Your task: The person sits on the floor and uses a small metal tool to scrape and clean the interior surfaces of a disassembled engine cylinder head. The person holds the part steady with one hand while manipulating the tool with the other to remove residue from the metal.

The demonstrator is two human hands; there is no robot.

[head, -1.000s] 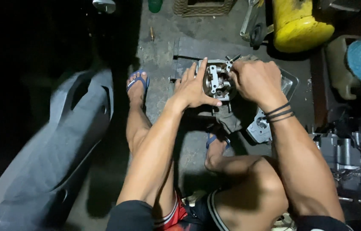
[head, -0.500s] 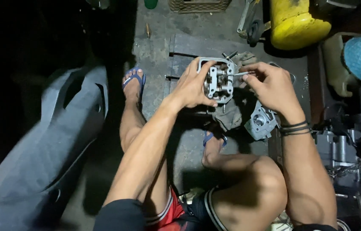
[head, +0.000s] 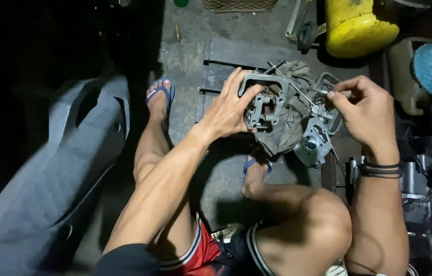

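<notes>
Concrete floor (head: 226,179) bears a rag (head: 287,128) where the left hand (head: 229,110) clamps its fingers on a metal engine part (head: 263,105), the right hand (head: 367,115) pinching a thin tool (head: 336,93).

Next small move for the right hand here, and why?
Probably bring the thin metal tool back left to the engine part. The right hand pinches it clear of the part, while the left hand grips the part over the rag.
</notes>
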